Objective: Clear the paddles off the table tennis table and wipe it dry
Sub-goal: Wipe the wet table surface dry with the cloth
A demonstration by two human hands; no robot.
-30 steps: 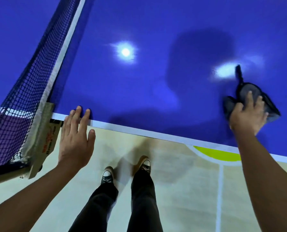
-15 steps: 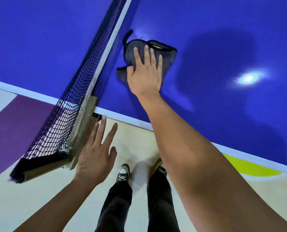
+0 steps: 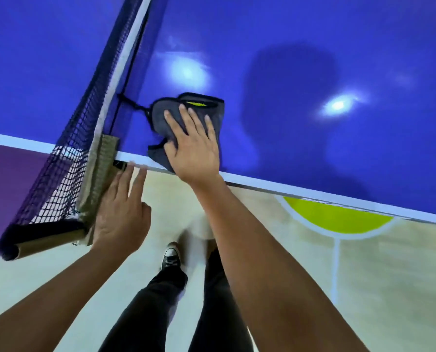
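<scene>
Palm flat and fingers straight, a person's right hand (image 3: pixel 194 148) presses a grey cloth (image 3: pixel 165 115) onto the blue table tennis table (image 3: pixel 300 153) at its near edge, just right of the net (image 3: pixel 67 161), a hold that likely spreads pressure for drying. The left hand (image 3: pixel 121 219) hovers beside the net post (image 3: pixel 97 184), fingers straight and grasping nothing, perhaps for balance; whether it touches the post is unclear. No paddles show on the visible stretch of table, whose far side and right end are cut off, and the hand hides the cloth's near corner.
</scene>
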